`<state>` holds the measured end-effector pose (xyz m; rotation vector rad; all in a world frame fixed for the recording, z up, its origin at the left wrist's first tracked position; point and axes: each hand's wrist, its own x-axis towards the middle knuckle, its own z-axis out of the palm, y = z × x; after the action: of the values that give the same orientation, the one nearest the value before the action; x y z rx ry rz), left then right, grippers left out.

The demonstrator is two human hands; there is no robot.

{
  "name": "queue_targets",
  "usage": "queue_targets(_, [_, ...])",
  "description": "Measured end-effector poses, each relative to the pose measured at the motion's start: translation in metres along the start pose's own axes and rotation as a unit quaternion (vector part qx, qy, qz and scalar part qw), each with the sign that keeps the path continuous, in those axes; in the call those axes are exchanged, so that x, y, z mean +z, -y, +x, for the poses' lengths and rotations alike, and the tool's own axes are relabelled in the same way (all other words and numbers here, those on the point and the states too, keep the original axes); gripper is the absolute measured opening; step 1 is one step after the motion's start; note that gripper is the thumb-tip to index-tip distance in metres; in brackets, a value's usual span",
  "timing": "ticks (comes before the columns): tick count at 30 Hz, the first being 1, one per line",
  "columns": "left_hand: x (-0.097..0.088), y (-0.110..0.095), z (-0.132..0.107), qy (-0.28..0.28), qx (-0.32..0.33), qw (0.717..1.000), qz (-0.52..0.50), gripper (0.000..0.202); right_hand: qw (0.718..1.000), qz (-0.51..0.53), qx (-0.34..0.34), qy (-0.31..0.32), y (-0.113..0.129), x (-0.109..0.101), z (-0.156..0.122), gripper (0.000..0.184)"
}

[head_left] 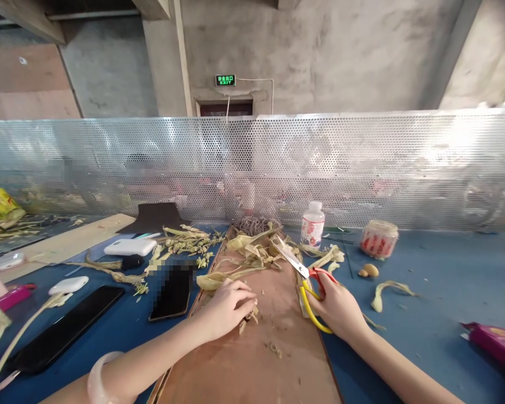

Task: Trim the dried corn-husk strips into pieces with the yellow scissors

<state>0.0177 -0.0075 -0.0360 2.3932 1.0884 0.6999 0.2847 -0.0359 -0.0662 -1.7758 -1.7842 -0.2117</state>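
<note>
My right hand grips scissors with red and yellow handles, blades pointing up and left over a brown board. My left hand rests on the board with fingers curled around small dried plant scraps. A heap of pale dried leaves and stalks lies at the board's far end, just beyond both hands. A pale bangle sits on my left wrist.
On the blue table: two dark phones, a white power bank, a white case, a small bottle, a jar, a pink packet, loose leaf strips. A perforated metal screen bounds the back.
</note>
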Motion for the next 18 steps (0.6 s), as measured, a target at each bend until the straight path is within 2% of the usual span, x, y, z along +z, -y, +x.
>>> queue_targets(5, [-0.016,0.014,0.011,-0.118,0.025,0.989,0.091,0.029,1.000,-0.005,-0.001,0.004,0.003,-0.002,-0.002,0.031])
queue_targets(8, [-0.026,0.024,0.016,-0.140,0.027,0.980,0.137,0.024,1.000,0.000,-0.006,0.003,0.004,-0.003,-0.002,0.028])
queue_targets(11, [-0.032,0.029,0.017,-0.106,0.045,0.982,0.148,0.018,1.000,0.004,-0.009,0.010,0.003,-0.003,-0.002,0.031])
queue_targets(18, [-0.040,0.026,0.012,0.031,0.111,0.980,0.161,0.018,1.000,-0.003,-0.012,0.013,0.001,-0.002,-0.001,0.027])
